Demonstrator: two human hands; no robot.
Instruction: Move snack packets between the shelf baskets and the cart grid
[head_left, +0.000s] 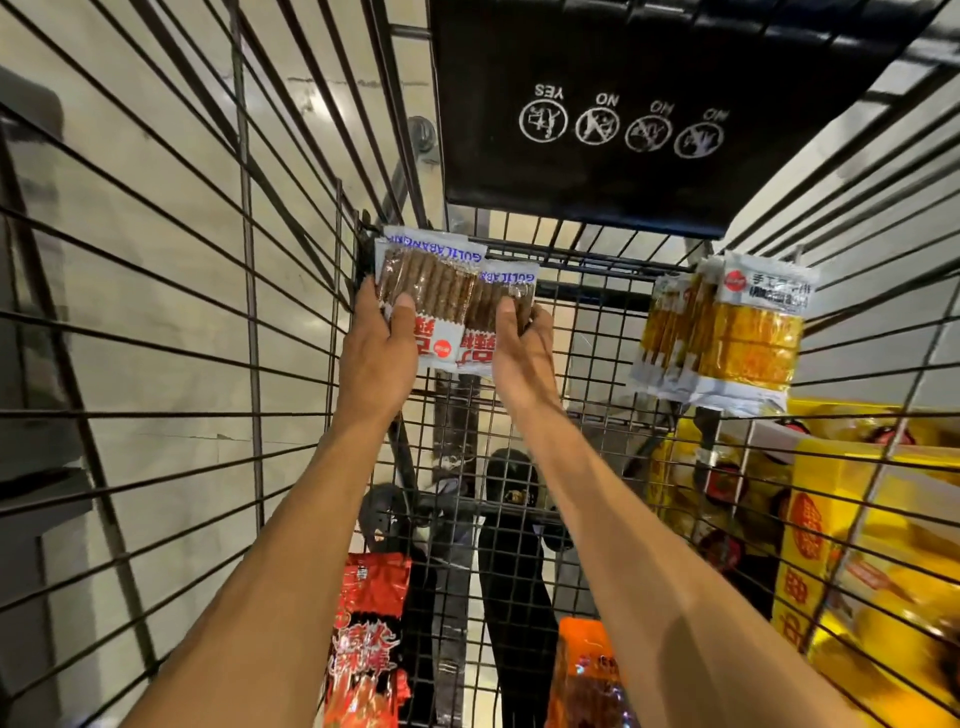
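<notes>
Gripping outer edges of brown packets (441, 291) | left hand (376, 358), right hand (522, 358) clamped | open cart grid (597, 332) toward yellow packets (743, 338)

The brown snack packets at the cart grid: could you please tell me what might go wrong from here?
1. The left hand and right hand grip the brown packets near their lower ends, so one could slip and fall into the cart.
2. The packets overlap, so moving one may drag the other.
3. Jolting the cart grid might loosen the yellow packets hanging nearby.
</notes>
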